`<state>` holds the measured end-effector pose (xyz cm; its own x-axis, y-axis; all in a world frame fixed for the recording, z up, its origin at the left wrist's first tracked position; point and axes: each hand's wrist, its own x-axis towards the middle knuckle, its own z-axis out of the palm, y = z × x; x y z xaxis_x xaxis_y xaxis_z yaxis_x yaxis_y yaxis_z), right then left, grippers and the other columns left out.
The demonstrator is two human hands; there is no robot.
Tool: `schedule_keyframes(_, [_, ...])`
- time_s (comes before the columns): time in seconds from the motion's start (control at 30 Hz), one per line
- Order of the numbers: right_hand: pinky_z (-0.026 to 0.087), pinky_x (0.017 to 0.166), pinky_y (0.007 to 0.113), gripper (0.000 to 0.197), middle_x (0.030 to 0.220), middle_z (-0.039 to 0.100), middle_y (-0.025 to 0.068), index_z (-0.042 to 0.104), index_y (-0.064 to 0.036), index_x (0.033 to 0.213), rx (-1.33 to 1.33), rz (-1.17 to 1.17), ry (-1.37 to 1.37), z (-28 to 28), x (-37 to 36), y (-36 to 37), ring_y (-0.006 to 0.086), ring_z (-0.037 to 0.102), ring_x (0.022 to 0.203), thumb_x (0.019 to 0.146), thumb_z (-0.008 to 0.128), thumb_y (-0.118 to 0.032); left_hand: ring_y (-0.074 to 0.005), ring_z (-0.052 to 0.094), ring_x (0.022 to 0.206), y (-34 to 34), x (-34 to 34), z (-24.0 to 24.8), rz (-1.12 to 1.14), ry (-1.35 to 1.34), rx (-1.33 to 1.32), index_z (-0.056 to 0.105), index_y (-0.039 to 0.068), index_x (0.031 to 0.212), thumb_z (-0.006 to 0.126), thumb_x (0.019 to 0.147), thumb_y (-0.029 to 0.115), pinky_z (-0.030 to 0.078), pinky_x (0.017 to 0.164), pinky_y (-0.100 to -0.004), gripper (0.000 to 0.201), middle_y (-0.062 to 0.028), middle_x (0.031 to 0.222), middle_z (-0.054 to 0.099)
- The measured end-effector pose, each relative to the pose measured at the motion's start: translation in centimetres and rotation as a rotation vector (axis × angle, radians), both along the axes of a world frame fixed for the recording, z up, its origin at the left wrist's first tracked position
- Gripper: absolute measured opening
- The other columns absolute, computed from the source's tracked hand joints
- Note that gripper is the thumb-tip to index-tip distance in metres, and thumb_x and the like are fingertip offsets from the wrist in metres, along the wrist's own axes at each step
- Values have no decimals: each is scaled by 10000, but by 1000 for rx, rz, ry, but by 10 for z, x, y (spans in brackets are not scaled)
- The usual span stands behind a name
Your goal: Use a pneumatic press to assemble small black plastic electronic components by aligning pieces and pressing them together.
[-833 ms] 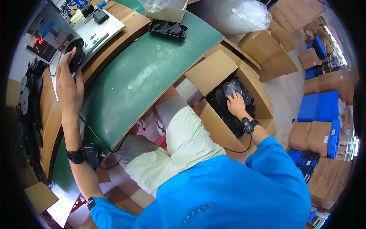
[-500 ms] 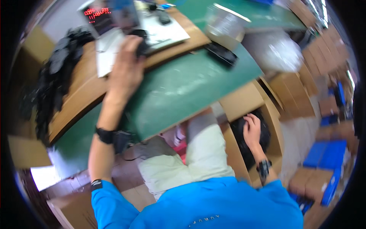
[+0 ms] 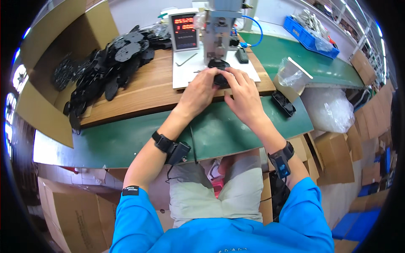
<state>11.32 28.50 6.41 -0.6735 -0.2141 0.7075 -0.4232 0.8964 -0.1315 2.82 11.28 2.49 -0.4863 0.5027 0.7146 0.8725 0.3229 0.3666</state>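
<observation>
Both my hands meet at a small black plastic part [image 3: 221, 81] at the foot of a metal press [image 3: 217, 40]. From the left, my left hand [image 3: 199, 93] pinches the part's edge, its fingers bent. On the opposite side my right hand [image 3: 244, 96] grips it with thumb and fingers curled inward. Much of the part is covered by my fingers and the press head. Beneath it lies a white base plate [image 3: 247, 74], with a hex key [image 3: 186, 59] on it left of the press.
A display box with red digits [image 3: 184, 30] stands left of the press. Flat black parts [image 3: 122, 59] are heaped at left by an open carton [image 3: 46, 109]. On the right are a black tray [image 3: 283, 103], a plastic-lined container [image 3: 294, 78] and a blue crate [image 3: 310, 39].
My right hand has come up from the carton below the table to the press. My left hand remains at the press, now beside the right. The view has shifted.
</observation>
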Motion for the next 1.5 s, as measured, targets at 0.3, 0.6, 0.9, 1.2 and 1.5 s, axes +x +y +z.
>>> schedule_keyframes(0.3, [552,907,466,367,1066,691,96,688,-58,1078,12,-161,-155,8,-23,-6,340,650,1061,731,759,40,-510,598,1121,8,3,4,-75,188,145,378,58,1370,622,754,-85,568,906,-527,677,-258,1340,435])
schedule_keyframes(0.6, [539,903,466,332,1043,702,110,693,-41,1055,-46,-122,-181,6,-25,-8,348,652,1030,739,750,42,-498,551,1184,2,0,-6,-77,153,139,402,12,1368,612,731,-88,514,1002,-504,679,-254,1334,440])
schedule_keyframes(0.9, [537,938,461,345,1052,708,109,706,-53,1055,-30,-139,-275,14,-25,-12,348,658,1056,729,751,50,-309,595,970,-10,-12,-19,222,-192,488,489,-20,1239,577,855,-30,500,885,-421,394,-176,1075,551])
schedule_keyframes(1.2, [534,937,457,336,1084,715,100,705,-42,1058,-46,-127,-250,15,-24,-9,340,662,1065,737,756,44,-241,581,866,-4,-15,-17,246,-194,538,527,0,1168,587,906,40,500,816,-379,272,-127,994,573])
schedule_keyframes(1.5, [542,943,445,345,1083,719,101,707,-40,1058,-45,-131,-262,14,-25,-9,336,670,1072,729,745,56,-198,579,816,-6,-19,-16,261,-235,553,528,17,1163,560,918,45,501,759,-344,249,-99,946,580])
